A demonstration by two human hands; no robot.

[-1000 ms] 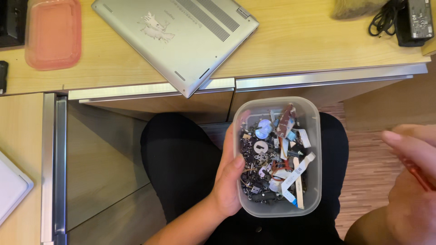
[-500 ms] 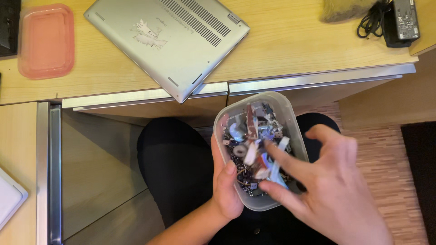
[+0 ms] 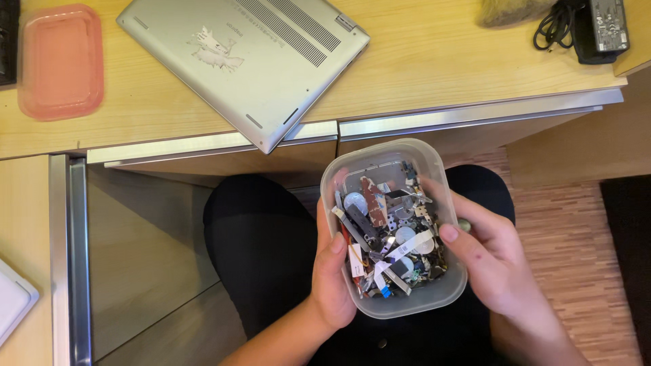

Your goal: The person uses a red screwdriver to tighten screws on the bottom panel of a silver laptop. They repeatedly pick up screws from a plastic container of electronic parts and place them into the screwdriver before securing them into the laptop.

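We hold our left hand point(image 3: 333, 271) and right hand point(image 3: 491, 261) low over our lap, fingers curled inward and thumbs up, forearms angling in from below.

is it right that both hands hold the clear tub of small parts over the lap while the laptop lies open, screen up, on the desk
Not quite. In the head view the laptop lies closed and upside down, its vented underside facing up. The rest stands: the left hand and right hand hold the clear tub of small parts over the lap, and the laptop is on the desk.
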